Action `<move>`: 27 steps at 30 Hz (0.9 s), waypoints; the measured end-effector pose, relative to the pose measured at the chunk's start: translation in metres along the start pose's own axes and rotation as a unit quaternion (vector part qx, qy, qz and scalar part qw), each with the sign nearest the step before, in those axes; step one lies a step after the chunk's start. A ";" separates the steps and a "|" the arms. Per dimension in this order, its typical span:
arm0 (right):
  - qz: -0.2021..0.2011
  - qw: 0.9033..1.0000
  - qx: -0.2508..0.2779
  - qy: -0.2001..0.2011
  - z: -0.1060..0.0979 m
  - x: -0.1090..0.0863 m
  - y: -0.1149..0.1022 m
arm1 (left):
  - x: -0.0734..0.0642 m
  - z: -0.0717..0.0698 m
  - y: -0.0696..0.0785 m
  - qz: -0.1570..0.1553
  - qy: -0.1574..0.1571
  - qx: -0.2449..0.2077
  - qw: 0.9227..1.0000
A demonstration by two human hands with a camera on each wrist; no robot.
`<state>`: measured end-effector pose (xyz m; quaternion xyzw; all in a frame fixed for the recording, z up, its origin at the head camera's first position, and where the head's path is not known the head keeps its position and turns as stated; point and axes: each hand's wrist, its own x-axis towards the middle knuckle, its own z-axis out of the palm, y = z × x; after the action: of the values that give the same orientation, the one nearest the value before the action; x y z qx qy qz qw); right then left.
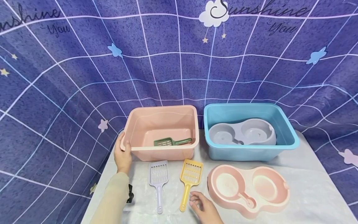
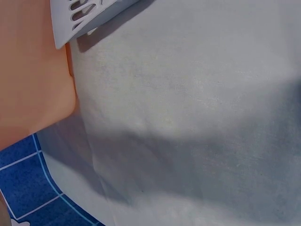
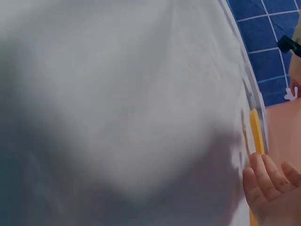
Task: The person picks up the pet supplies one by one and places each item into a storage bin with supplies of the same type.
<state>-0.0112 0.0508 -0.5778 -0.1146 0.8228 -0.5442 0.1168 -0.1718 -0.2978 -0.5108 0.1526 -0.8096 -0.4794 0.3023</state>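
A yellow litter scoop point(image 1: 187, 186) lies face up on a white-covered table point(image 1: 141, 196), near the centre, its slotted head pointing to the far side and its handle toward the person; from where I stand it looks light, stiff plastic, smooth enough to slide a little and hardly fragile, best taken by the middle of the handle. Just to its right is the person's right hand point(image 1: 205, 207), fingers loosely bent with a modest gap to the thumb, holding nothing; whether a fingertip brushes the handle I cannot tell. The left hand point(image 1: 123, 157) grips the near left corner of a pink bin point(image 1: 165, 154), thumb to the near side, fingers along the left; the bin appears light and fairly rigid, its rim the natural hold. A green scoop point(image 1: 173, 142) rests inside it. To the yellow scoop's left lies a lilac scoop point(image 1: 159, 185); to its right, a pink double bowl point(image 1: 247, 179). Beyond, at far right, a blue bin point(image 1: 250, 154) holds a grey double bowl point(image 1: 238, 132), before a starry blue curtain point(image 1: 167, 68).
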 end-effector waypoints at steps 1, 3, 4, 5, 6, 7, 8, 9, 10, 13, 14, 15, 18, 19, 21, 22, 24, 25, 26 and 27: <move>0.008 1.000 0.007 -0.003 0.002 0.000 0.000 | 0.000 0.000 0.000 0.000 0.002 0.000 1.000; 0.013 1.000 0.018 -0.004 0.006 0.000 0.001 | 0.001 0.000 -0.001 0.001 0.006 -0.003 1.000; 0.015 1.000 0.024 -0.002 0.008 0.000 0.001 | 0.001 0.000 -0.001 0.002 0.007 -0.006 1.000; 0.015 0.999 0.032 -0.001 0.011 0.000 0.001 | 0.001 0.000 -0.001 0.003 0.007 -0.011 1.000; 0.017 0.999 0.037 0.003 0.013 0.000 0.002 | 0.001 0.001 -0.001 0.004 0.006 -0.015 1.000; 0.018 0.999 0.043 0.006 0.015 0.000 0.002 | 0.001 0.001 -0.001 0.006 0.005 -0.020 1.000; 0.020 0.999 0.049 0.011 0.016 0.000 0.002 | 0.001 0.001 -0.001 0.007 0.004 -0.023 1.000; 0.024 0.998 0.053 0.016 0.018 0.000 0.003 | 0.001 0.001 -0.001 0.008 0.003 -0.026 1.000; 0.029 0.998 0.055 0.020 0.020 0.000 0.003 | 0.001 0.002 -0.001 0.009 0.003 -0.028 1.000; 0.044 0.996 0.066 0.031 0.023 0.002 0.004 | 0.001 0.003 -0.002 0.011 0.005 -0.032 0.999; 0.050 0.996 0.069 0.035 0.024 0.003 0.004 | 0.001 0.003 -0.002 0.011 0.005 -0.034 0.999; 0.055 0.995 0.071 0.038 0.025 0.004 0.004 | 0.001 0.003 -0.002 0.012 0.005 -0.037 0.999; 0.068 0.993 0.081 0.045 0.026 0.005 0.003 | 0.001 0.004 -0.002 0.011 0.000 -0.048 0.999; 0.072 0.993 0.081 0.048 0.027 0.005 0.003 | 0.000 0.004 -0.001 0.011 -0.001 -0.052 0.999; 0.081 0.992 0.084 0.052 0.028 0.006 0.002 | 0.000 0.005 -0.002 0.011 0.001 -0.057 0.998; 0.086 0.991 0.091 0.052 0.029 0.007 0.001 | 0.000 0.005 -0.002 0.013 0.002 -0.058 0.998; 0.098 0.988 0.107 0.054 0.030 0.009 0.000 | 0.001 0.005 -0.003 0.018 0.007 -0.059 0.998; 0.105 0.986 0.116 0.056 0.031 0.010 -0.001 | 0.001 0.005 -0.004 0.021 0.009 -0.059 0.998; 0.111 0.984 0.128 0.058 0.033 0.012 -0.001 | 0.002 0.005 -0.005 0.023 0.011 -0.058 0.998; 0.118 0.981 0.143 0.059 0.034 0.013 -0.001 | 0.002 0.004 -0.005 0.026 0.011 -0.057 0.998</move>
<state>-0.0126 0.0169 -0.5902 0.0333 0.7499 -0.6443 0.1460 -0.1765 -0.2984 -0.5161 0.1192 -0.7812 -0.5154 0.3314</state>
